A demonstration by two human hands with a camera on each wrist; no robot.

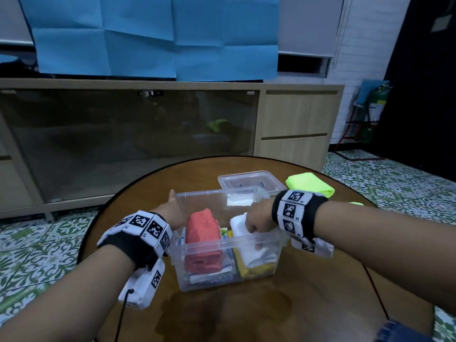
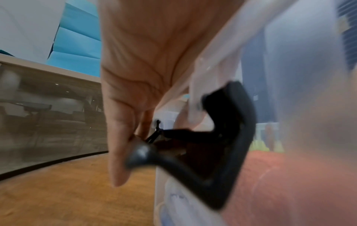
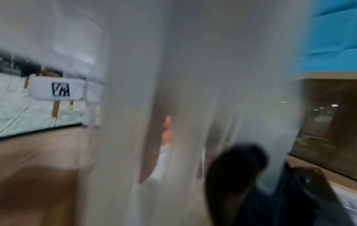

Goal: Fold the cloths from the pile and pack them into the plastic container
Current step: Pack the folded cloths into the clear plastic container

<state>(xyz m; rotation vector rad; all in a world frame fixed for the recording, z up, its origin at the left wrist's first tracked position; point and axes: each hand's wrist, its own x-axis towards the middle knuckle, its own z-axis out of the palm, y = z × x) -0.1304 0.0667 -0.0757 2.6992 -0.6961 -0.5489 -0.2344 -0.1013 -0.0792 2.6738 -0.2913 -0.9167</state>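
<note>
From the head view, the left hand [image 1: 172, 213] lies flat with fingers released against the left wall of the clear plastic container [image 1: 222, 245] at the counter's [image 1: 271, 314] middle, a red folded cloth [image 1: 202, 243] standing inside. The left wrist view alone shows its straight fingers [image 2: 117, 152] outside that wall. At 3 o'clock in the container, the right hand [image 1: 259, 218] grasps a white folded cloth [image 1: 243, 224] with curled fingers; the right wrist view is only blur, and a neon green cloth [image 1: 309, 185] lies at 1 o'clock.

Left grip [image 1: 172, 212] flat, right grip [image 1: 257, 219] curled.
</note>
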